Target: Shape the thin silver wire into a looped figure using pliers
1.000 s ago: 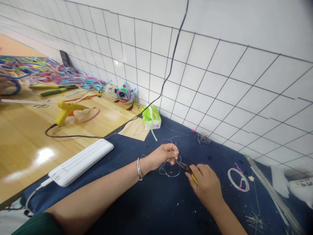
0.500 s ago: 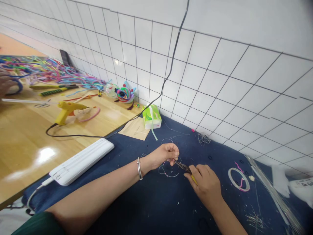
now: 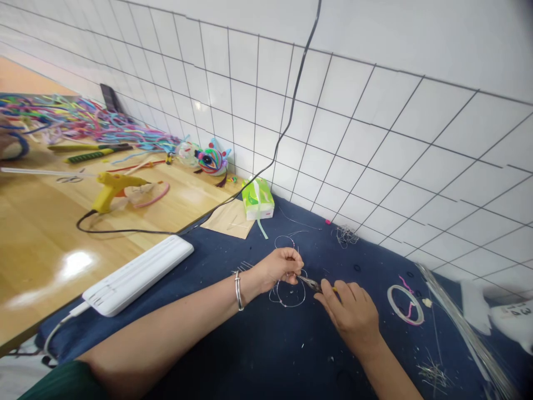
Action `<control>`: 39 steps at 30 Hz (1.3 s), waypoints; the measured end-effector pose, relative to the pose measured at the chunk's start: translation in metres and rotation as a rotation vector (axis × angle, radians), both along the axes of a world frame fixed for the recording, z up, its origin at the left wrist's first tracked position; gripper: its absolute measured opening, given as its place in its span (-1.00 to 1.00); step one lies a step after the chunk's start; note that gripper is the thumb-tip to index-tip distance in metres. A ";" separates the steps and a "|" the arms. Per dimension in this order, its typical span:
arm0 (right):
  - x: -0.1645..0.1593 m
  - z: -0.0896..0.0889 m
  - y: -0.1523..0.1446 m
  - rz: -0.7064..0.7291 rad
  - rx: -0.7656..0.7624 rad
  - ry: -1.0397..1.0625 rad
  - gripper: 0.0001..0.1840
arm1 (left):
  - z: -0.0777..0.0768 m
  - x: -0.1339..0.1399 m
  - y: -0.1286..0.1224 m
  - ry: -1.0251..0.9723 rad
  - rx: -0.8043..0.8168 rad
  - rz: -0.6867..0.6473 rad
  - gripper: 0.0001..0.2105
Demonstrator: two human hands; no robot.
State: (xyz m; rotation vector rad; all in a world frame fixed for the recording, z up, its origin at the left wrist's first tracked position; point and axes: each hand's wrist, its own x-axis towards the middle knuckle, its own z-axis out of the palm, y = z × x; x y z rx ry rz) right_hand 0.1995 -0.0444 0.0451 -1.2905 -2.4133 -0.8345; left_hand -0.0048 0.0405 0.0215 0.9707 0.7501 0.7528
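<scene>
Thin wire bent into loops [image 3: 287,305] hangs about my left hand [image 3: 283,266], whose thumb and fingers pinch part of it. My right hand [image 3: 352,311] is wrapped round the yellow handles of a pair of pliers [image 3: 310,283]. The pliers' narrow jaws point left and meet the wire right beside my left fingertips. Whether the jaws are closed on the wire is too small to tell. One wire loop shows above my left hand, others below it. A silver bangle [image 3: 238,290] circles my left wrist.
White power strip [image 3: 141,275], yellow glue gun [image 3: 108,191] and tissue pack [image 3: 258,200] are leftward. A roll of tape [image 3: 406,304], straight wires [image 3: 458,328] and clippings [image 3: 433,373] lie right. Tangled wire [image 3: 346,236] sits by the wall. Another person's hand [image 3: 8,141] shows far left.
The pliers and my right hand have turned slightly, bringing the handles flatter. The wire loops below my left hand have shifted a little downward. My left hand keeps its pinch.
</scene>
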 end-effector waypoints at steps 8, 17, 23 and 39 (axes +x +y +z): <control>0.000 -0.003 0.006 -0.035 -0.065 0.067 -0.70 | 0.001 0.000 0.000 -0.006 0.156 0.119 -0.85; -0.003 -0.005 0.006 -0.025 -0.091 0.082 -0.74 | 0.002 0.001 -0.002 0.020 0.152 0.064 -0.86; -0.002 -0.008 0.005 -0.012 -0.098 0.058 -0.74 | 0.002 0.000 -0.001 0.074 0.122 0.046 -0.86; 0.002 -0.008 0.002 0.021 0.061 -0.016 -0.69 | 0.000 0.000 0.000 -0.067 -0.074 -0.018 -0.83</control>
